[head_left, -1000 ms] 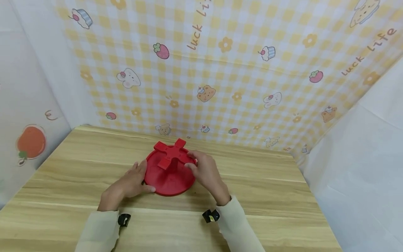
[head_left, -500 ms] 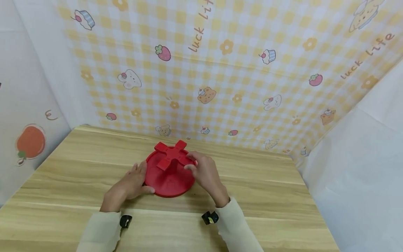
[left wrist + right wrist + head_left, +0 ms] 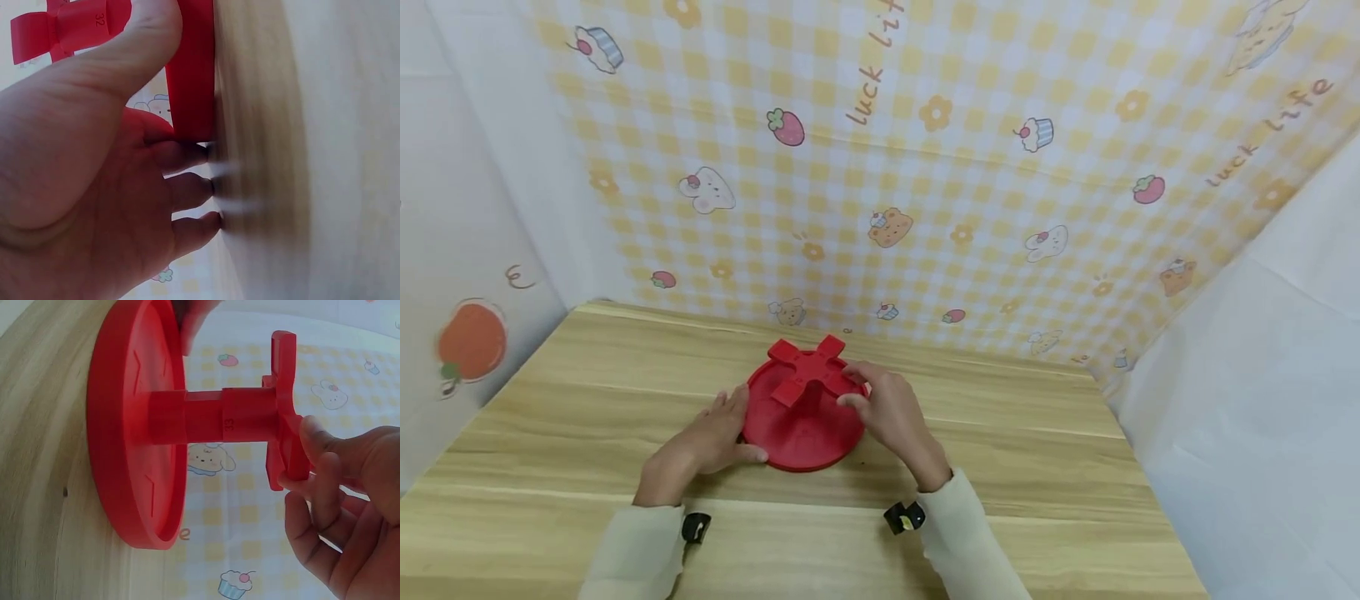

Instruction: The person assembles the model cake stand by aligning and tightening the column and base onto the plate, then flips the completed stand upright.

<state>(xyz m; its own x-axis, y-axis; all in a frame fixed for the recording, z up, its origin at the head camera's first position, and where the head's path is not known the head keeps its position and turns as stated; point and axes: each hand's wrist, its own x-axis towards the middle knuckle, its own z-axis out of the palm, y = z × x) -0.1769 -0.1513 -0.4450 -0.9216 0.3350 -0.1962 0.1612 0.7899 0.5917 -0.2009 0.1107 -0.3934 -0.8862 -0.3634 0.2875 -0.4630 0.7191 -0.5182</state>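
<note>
A red stand rests on the wooden table: a wide round base [image 3: 805,457] with a raised rim, an upright column [image 3: 206,417] marked "33" in the right wrist view, and a four-armed cross [image 3: 810,367] on top. My left hand [image 3: 709,435] holds the base at its left side, thumb over the front rim, other fingertips down at the tabletop. With thumb and fingers, my right hand [image 3: 891,410] pinches the right arm of the cross; the tip of that arm is partly hidden by the hand. In the left wrist view the number "32" shows on the red column [image 3: 87,22].
A yellow checked cloth [image 3: 962,183] with cartoon prints hangs behind the table [image 3: 1022,500]. White sheets close off the left [image 3: 482,183] and right [image 3: 1262,350]. Black wrist devices [image 3: 904,517] sit at both sleeves.
The head view has shifted slightly. Both hands keep their places on the red stand, which stays where it was on the table.
</note>
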